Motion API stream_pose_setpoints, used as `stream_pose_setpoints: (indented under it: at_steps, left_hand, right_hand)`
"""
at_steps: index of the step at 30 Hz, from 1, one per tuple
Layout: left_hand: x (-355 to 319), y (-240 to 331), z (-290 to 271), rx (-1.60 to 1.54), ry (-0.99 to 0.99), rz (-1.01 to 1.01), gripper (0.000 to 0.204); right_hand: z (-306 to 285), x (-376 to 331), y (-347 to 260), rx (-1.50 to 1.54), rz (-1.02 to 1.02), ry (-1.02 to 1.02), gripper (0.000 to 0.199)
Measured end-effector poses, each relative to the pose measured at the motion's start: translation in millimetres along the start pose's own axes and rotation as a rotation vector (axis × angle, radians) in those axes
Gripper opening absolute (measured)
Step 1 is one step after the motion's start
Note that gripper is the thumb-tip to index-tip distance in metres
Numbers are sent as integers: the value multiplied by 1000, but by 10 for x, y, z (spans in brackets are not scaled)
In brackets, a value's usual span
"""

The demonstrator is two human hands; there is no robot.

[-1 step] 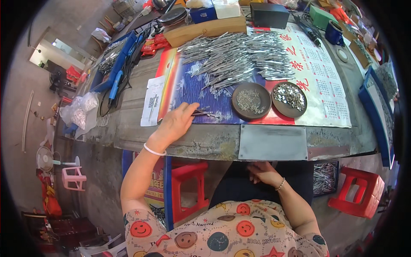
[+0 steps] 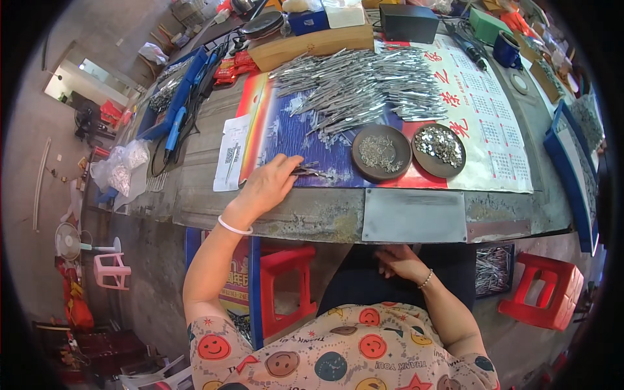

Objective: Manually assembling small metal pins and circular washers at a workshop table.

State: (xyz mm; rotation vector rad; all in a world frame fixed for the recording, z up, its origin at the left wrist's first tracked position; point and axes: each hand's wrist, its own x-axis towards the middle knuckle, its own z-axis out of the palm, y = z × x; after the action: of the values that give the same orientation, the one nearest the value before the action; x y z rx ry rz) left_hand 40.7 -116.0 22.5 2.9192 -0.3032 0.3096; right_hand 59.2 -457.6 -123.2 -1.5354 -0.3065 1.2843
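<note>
My left hand (image 2: 268, 184) lies at the near left of a printed calendar sheet (image 2: 513, 153), its fingers closed round several slim metal pieces (image 2: 311, 171) whose ends stick out to the right. Farther back spreads a big heap of similar long silvery metal pieces (image 2: 344, 91). To the right of the hand stand two round brown dishes: a dish with tiny metal parts (image 2: 359, 168) and a dish with small shiny discs (image 2: 421, 164). My right hand (image 2: 400, 262) rests in my lap below the table edge, fingers loosely bent and slightly apart, with nothing seen in them.
A wooden box (image 2: 312, 49) and a dark box (image 2: 408, 25) stand behind the heap. Blue trays flank the table, one at left (image 2: 156, 123), one at right (image 2: 572, 175). A blue-handled tool (image 2: 175, 133) with a cord lies left. Red stools (image 2: 543, 292) stand below.
</note>
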Motion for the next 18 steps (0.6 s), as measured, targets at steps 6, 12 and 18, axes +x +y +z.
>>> stream_pose_setpoints:
  at_steps: [6,12,18]
  left_hand:
    - [140,-166,15,-13,115,90,27]
    - [183,-105,51,203,-63,162,25]
    - [164,-110,66,356,-21,162,25]
  right_hand:
    - [26,-13,20,32,-15,13,20]
    - [13,-1,43,12,8,25,20]
    - [22,-11,-18,31,-14,22,19]
